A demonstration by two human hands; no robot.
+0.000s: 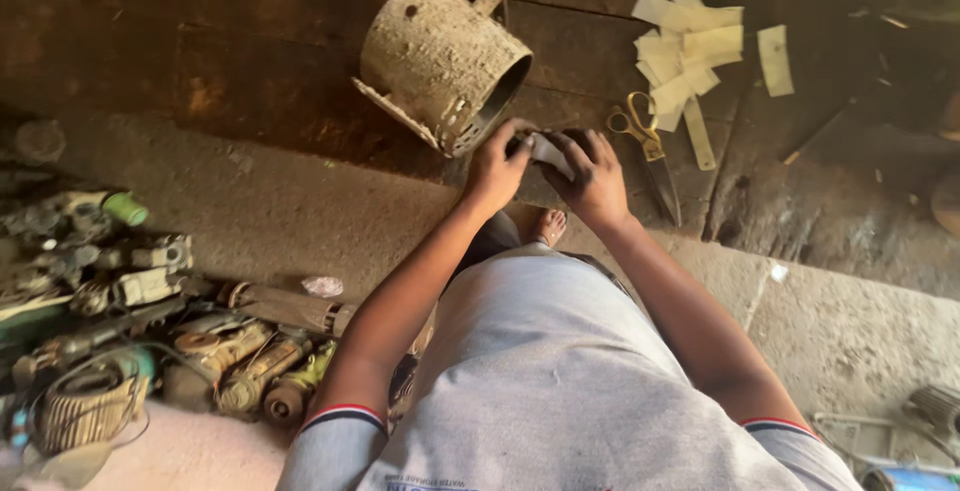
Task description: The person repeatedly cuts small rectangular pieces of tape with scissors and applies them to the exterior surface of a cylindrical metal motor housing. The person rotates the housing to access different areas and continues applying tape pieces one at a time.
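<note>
Dark wooden bench [280,91] | my left hand [497,166] and right hand [597,179] both grip a pale strip [550,151] beside dusty motor housing [440,61] | step: fitting strip; next needs steady alignment.

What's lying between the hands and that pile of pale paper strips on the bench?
In the head view, yellow-handled scissors lie between the right hand and the paper strips.
</note>
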